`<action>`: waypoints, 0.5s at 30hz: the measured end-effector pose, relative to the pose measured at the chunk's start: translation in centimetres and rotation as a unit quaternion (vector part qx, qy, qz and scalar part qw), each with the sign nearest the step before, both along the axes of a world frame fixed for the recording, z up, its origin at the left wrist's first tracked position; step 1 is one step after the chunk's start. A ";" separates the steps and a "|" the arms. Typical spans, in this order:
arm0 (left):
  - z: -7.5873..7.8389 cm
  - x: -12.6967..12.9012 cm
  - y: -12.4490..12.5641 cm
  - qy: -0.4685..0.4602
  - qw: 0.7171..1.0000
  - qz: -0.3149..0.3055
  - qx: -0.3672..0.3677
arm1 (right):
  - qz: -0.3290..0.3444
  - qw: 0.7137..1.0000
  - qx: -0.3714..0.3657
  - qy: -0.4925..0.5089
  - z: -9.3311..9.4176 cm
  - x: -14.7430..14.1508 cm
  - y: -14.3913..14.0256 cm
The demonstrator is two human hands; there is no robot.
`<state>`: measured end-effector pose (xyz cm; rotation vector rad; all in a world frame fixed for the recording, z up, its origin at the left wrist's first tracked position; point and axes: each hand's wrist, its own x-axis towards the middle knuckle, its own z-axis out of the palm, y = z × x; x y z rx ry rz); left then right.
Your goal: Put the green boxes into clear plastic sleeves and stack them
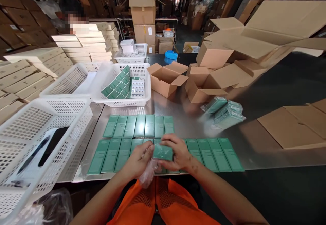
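Observation:
Both my hands meet at the near edge of the metal table [254,140]. My right hand [178,153] grips a small green box [163,152] end-on. My left hand [139,160] pinches a clear plastic bag [147,175] that hangs below the box and touches the box's left end. Under my hands lie two rows of flat green boxes: a far row [140,125] and a near row [112,154] that continues to the right [216,153].
A white basket [119,99] holds green and white label sheets. More white baskets [38,116] stand at left, one with a pen and a black phone. Bagged green boxes [225,111] lie at right, with open cartons [165,79] behind. A person stands at back left.

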<state>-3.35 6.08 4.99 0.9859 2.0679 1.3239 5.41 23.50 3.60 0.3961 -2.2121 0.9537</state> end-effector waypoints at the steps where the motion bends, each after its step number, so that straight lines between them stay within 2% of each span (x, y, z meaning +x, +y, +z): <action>1: 0.2 0.3 0.0 0.014 1.000 -0.001 -0.013 | -0.007 0.998 -0.063 -0.008 0.6 0.1 0.6; 2: 0.3 0.5 -0.1 0.026 0.999 -0.004 -0.034 | -0.030 0.990 -0.140 -0.016 1.2 0.1 1.6; 4: 0.2 1.0 -0.5 0.041 0.996 -0.007 -0.076 | -0.118 0.947 -0.296 -0.026 2.5 -0.2 4.6; 6: -0.1 1.3 -1.2 0.026 0.998 -0.010 -0.065 | -0.237 0.894 -0.379 -0.027 3.2 -1.2 8.6; 7: -0.3 1.4 -1.5 0.000 0.999 -0.007 -0.036 | -0.283 0.882 -0.374 -0.047 3.2 -1.8 10.6; 8: -0.6 1.4 -1.9 -0.039 0.999 0.000 0.001 | -0.324 0.880 -0.336 -0.091 2.9 -2.5 12.3; 10: -1.0 1.4 -2.6 -0.132 0.988 0.033 0.079 | -0.362 0.876 -0.258 -0.186 1.7 -3.8 14.7; 13: -1.1 1.5 -3.4 -0.233 0.956 0.097 0.149 | -0.357 0.874 -0.185 -0.272 -1.1 -5.3 15.0; 15: -0.9 1.7 -3.9 -0.239 0.954 0.089 0.158 | -0.340 0.878 -0.134 -0.309 -2.8 -6.0 13.9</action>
